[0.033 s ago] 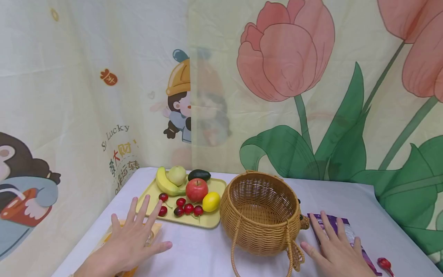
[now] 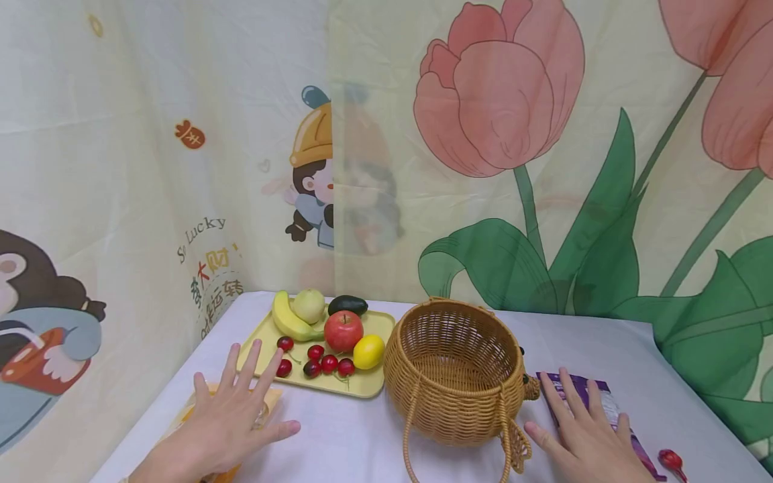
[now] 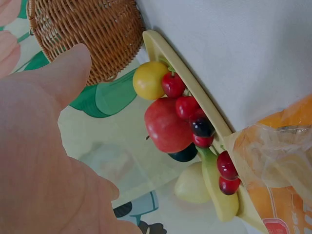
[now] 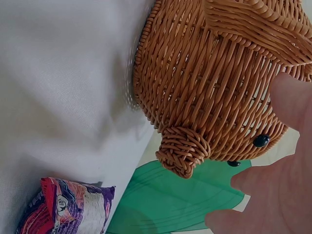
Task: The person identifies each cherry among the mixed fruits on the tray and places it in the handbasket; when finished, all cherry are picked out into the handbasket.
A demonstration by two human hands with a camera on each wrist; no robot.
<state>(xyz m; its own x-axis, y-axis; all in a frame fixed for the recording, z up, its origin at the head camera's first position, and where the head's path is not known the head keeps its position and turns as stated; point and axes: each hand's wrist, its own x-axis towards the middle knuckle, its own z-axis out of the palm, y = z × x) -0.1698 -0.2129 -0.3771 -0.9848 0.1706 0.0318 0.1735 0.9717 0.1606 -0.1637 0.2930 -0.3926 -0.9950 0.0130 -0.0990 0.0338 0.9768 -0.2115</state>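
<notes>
My left hand (image 2: 232,416) is held with its fingers spread above an orange snack bag (image 3: 273,180), apart from the fruit. My right hand (image 2: 588,429) has its fingers spread over a purple snack bag (image 4: 73,204), beside a brown wicker basket (image 2: 453,409). Neither hand grips anything. Left of the basket lies a yellow tray (image 2: 338,391) bearing a banana (image 2: 290,323), a red apple (image 2: 343,331), a lemon (image 2: 368,352), a pale green round fruit (image 2: 309,306), a dark oval fruit or vegetable (image 2: 348,306) and several cherries (image 2: 329,363). The hands partly hide both bags.
The basket's handle (image 2: 410,429) hangs down toward the front of the white table (image 2: 344,443). A small red object (image 2: 670,459) with a stem lies at the right. Printed curtains (image 2: 374,188) stand behind and to the left of the table.
</notes>
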